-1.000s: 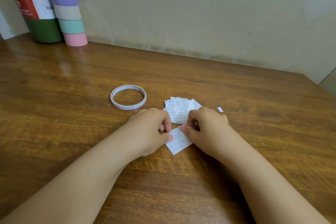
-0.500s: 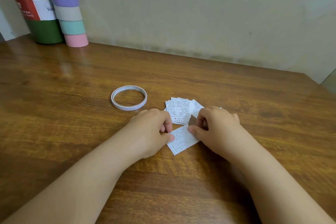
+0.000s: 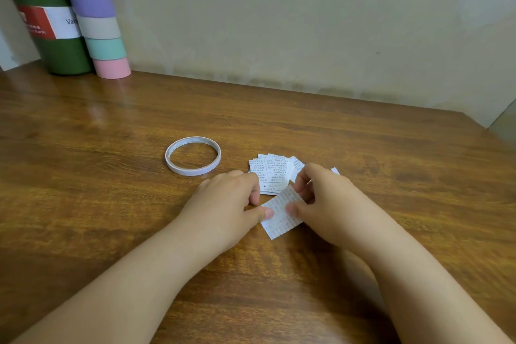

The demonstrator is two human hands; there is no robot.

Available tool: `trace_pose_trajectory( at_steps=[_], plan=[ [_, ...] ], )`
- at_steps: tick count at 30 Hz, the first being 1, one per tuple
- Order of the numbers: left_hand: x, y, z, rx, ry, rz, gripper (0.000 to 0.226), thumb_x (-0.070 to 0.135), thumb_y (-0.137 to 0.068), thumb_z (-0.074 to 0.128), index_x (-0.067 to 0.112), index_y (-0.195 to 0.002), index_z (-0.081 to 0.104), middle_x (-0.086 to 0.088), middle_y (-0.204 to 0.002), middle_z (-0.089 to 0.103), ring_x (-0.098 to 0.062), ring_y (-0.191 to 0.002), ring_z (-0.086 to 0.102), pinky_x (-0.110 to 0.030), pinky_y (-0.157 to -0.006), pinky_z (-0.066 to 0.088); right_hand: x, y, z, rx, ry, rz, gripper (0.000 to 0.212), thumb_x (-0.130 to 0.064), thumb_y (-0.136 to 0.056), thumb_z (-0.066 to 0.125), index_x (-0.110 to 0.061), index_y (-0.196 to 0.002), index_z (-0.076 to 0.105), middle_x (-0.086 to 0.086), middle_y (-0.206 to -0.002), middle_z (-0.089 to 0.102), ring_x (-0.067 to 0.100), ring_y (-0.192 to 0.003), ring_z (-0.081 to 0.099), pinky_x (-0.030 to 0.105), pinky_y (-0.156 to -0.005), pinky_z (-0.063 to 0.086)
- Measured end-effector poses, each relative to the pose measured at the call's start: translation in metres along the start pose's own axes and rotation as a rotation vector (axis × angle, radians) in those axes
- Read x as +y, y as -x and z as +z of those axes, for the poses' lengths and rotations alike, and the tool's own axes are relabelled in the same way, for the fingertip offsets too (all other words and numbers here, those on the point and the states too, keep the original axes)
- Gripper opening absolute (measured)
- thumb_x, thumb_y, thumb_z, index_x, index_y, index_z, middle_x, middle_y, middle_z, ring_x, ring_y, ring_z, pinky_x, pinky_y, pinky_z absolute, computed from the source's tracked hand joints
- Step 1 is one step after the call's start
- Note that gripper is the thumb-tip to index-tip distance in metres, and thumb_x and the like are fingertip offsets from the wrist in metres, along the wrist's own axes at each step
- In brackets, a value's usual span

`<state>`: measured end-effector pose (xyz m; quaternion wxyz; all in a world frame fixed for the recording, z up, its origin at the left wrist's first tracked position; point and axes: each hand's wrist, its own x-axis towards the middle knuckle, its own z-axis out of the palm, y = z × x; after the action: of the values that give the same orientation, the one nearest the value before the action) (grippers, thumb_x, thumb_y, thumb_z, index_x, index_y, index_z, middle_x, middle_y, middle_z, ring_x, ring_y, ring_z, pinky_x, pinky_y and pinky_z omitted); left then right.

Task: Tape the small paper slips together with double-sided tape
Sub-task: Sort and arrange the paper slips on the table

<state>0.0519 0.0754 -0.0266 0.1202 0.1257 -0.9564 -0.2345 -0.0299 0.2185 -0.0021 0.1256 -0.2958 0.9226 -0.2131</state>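
White printed slip (image 3: 280, 213) is pinched by left hand (image 3: 223, 204) and right hand (image 3: 321, 201), fingers closed on its edges, presumably for aligning near the slip pile (image 3: 269, 172).

1 tape roll (image 3: 193, 156), 1 bottle (image 3: 47, 17), 1 striped tube (image 3: 95, 14), approx 8 slips (image 3: 269, 172), 2 hands (image 3: 223, 201)

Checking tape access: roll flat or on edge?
Flat. The tape roll lies on the table, its open ring facing up, untouched.

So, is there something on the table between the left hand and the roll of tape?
Nothing visible. The tape roll lies flat on bare wood, just beyond the left hand, which pinches a paper slip.
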Motion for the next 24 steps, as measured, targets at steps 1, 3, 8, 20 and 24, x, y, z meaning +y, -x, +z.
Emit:
trace_pose_trajectory(
  at_steps=[1,3,8,20,24],
  plan=[
    [-0.002,-0.001,-0.001,0.015,0.039,-0.018,0.024,0.044,-0.081,0.066,0.026,-0.078,0.05,0.011,-0.08,0.05,-0.006,-0.074,0.046,-0.025,-0.067,0.037,0.003,-0.002,-0.004,0.02,-0.053,0.013,0.023,-0.026,-0.086,0.066,-0.029,-0.081,0.043,-0.013,-0.081,0.056,0.002,-0.064,0.05,0.022,-0.052,0.033],
    [-0.008,-0.005,-0.007,0.089,0.101,-0.05,0.024,0.039,-0.079,0.07,0.024,-0.077,0.052,0.01,-0.079,0.052,-0.004,-0.07,0.048,-0.025,-0.063,0.039,0.017,-0.01,-0.017,0.118,-0.197,0.078,0.022,-0.025,-0.084,0.07,-0.028,-0.085,0.048,-0.008,-0.084,0.062,0.007,-0.067,0.054,0.024,-0.051,0.034],
    [-0.032,-0.016,-0.021,0.362,-0.022,-0.126,0.019,0.023,-0.079,0.073,0.023,-0.087,0.055,0.007,-0.092,0.049,-0.022,-0.098,0.049,-0.038,-0.089,0.041,0.056,-0.026,-0.033,0.456,-0.499,0.285,0.03,-0.024,-0.08,0.076,-0.02,-0.099,0.053,-0.001,-0.089,0.064,0.01,-0.064,0.057,0.024,-0.052,0.042],
    [-0.043,-0.024,-0.015,0.188,-0.204,-0.329,0.016,0.031,-0.093,0.056,0.027,-0.107,0.061,0.006,-0.119,0.048,-0.019,-0.121,0.037,-0.038,-0.098,0.03,0.06,-0.03,-0.019,0.527,0.032,0.278,0.051,-0.034,-0.086,0.066,-0.022,-0.131,0.046,0.003,-0.13,0.047,0.026,-0.124,0.037,0.04,-0.102,0.029],
    [-0.045,-0.025,-0.016,0.194,-0.206,-0.328,0.011,0.028,-0.094,0.053,0.028,-0.1,0.062,0.009,-0.103,0.046,-0.019,-0.117,0.041,-0.035,-0.095,0.031,0.048,-0.026,-0.012,0.569,0.004,0.059,0.04,-0.029,-0.087,0.065,-0.021,-0.124,0.053,-0.003,-0.122,0.05,0.021,-0.119,0.041,0.037,-0.1,0.031]
  ],
)
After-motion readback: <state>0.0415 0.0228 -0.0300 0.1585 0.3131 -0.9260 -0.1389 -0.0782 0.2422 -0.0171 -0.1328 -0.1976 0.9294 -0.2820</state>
